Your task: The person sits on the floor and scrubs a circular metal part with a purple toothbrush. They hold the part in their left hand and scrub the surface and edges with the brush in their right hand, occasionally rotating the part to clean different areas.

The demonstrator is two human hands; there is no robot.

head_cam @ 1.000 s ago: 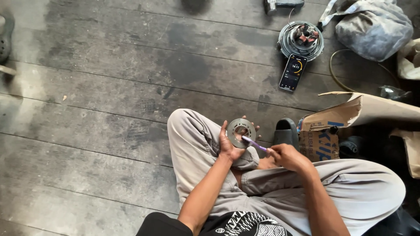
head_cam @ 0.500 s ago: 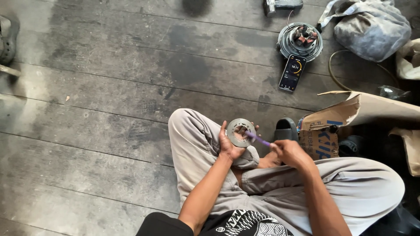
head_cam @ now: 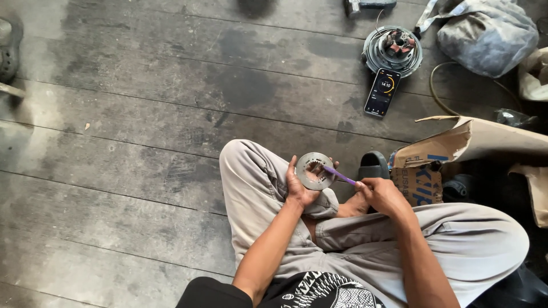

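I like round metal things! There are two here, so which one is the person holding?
The flat grey ring in the left hand, poked by the purple tool from the right hand. The other, a round coil part, sits far off on the floor.

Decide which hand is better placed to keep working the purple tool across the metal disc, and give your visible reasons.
Probably the right hand: it grips the purple tool, whose tip already meets the metal disc. The left hand is occupied, holding the disc steady.
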